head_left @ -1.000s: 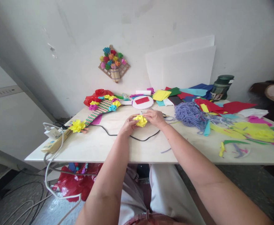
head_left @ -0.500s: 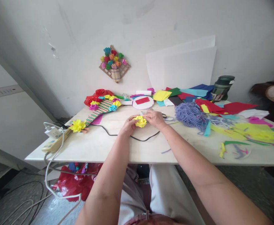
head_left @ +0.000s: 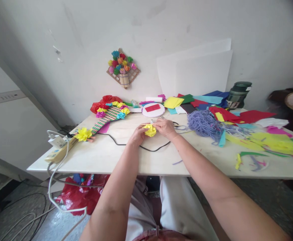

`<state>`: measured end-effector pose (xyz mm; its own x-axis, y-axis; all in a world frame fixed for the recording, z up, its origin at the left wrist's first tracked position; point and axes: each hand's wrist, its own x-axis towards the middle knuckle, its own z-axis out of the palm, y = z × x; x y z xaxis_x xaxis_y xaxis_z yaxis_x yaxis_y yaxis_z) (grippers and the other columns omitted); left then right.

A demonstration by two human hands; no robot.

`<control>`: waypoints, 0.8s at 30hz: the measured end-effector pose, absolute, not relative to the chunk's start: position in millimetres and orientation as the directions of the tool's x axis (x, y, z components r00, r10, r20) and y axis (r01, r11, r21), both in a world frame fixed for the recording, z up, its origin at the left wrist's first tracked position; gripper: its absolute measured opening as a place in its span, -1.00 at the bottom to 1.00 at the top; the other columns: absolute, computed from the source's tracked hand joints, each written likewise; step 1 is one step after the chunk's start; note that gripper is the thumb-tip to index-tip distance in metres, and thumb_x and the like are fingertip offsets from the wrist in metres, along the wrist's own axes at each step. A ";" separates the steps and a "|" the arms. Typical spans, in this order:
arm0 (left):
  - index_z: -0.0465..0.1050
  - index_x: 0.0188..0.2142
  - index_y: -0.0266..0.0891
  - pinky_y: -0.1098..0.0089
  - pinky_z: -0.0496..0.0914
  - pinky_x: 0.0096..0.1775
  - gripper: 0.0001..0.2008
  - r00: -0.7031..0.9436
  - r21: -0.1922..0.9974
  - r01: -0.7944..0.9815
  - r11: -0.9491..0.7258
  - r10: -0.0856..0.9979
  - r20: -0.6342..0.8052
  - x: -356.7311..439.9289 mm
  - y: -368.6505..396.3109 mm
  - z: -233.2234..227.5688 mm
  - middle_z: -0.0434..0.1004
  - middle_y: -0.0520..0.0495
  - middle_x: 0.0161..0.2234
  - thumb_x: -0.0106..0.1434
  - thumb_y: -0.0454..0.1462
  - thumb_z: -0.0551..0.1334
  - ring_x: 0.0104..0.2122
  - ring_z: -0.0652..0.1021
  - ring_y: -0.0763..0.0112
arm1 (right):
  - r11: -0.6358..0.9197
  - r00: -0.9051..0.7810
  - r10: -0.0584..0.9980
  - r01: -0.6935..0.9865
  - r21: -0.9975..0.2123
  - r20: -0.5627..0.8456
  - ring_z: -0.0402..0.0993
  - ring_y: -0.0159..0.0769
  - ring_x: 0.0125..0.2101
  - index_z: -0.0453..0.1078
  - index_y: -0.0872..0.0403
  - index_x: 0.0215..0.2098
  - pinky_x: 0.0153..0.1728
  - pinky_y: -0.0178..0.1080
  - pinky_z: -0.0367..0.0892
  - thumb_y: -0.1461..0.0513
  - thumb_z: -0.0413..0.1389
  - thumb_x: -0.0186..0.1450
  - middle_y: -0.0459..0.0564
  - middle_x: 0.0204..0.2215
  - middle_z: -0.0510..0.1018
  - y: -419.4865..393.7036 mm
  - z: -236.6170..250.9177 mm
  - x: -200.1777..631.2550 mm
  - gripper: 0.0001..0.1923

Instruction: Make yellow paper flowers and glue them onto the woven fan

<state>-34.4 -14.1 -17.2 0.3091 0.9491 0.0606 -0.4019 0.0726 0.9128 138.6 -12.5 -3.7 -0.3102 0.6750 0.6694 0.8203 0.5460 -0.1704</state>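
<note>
A crumpled yellow paper flower (head_left: pixel 150 131) is held above the middle of the table, pinched by my left hand (head_left: pixel 137 134) at its left side. My right hand (head_left: pixel 164 127) is closed at the flower's upper right, gripping a thin wooden stick (head_left: pixel 149 125) that lies across the top of the flower. The fingertips of both hands are close together, and small details between them are hard to make out. Beneath the hands a black cord (head_left: pixel 154 150) runs over the tabletop. Just behind them lies a white oval piece (head_left: pixel 159 113) bearing a red rectangle (head_left: pixel 152 107).
Purple yarn (head_left: pixel 204 124) and coloured paper sheets (head_left: pixel 252 115) cover the table's right side. At left lie a flower-decorated woven piece (head_left: pixel 106 118) and a power strip (head_left: pixel 58 152) with a white cable. A dark green bottle (head_left: pixel 238 95) stands at the back right.
Both hands stay in nearly the same place. The yellow paper flower has turned or shifted very slightly in the fingers; the view has moved a little.
</note>
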 end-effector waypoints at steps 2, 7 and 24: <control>0.42 -0.20 -0.29 0.34 0.43 -0.40 -0.57 0.293 0.917 -0.393 0.064 0.954 0.059 -33.1 -14.2 -17.0 0.56 -0.14 -0.29 -0.16 -0.38 0.32 -0.33 0.55 0.24 | 0.529 -0.295 0.690 0.829 -0.183 0.661 0.46 -0.32 -0.35 0.58 -0.04 -0.23 -0.41 -0.32 0.19 0.23 0.07 0.26 -0.04 -0.34 0.59 -13.2 -3.1 137.3 -0.77; 0.42 -0.22 -0.29 0.32 0.43 -0.38 -0.58 0.242 0.921 -0.386 0.045 0.969 0.054 -30.4 -16.5 -14.7 0.54 -0.09 -0.34 -0.17 -0.39 0.28 -0.37 0.54 0.30 | 0.502 -0.275 0.705 0.845 -0.186 0.654 0.45 -0.33 -0.35 0.58 -0.02 -0.25 -0.43 -0.32 0.18 0.22 0.07 0.26 -0.03 -0.34 0.59 -13.3 -3.0 135.0 -0.77; 0.46 -0.33 -0.29 0.23 0.44 -0.33 -0.67 0.284 0.891 -0.433 0.141 0.959 -0.013 -37.7 -18.7 -9.3 0.53 -0.11 -0.39 -0.19 -0.42 0.22 -0.39 0.51 0.27 | 0.574 -0.378 0.644 0.814 -0.093 0.665 0.45 -0.34 -0.33 0.58 -0.02 -0.27 -0.42 -0.32 0.17 0.24 0.02 0.29 -0.04 -0.29 0.59 -16.4 -1.1 135.6 -0.74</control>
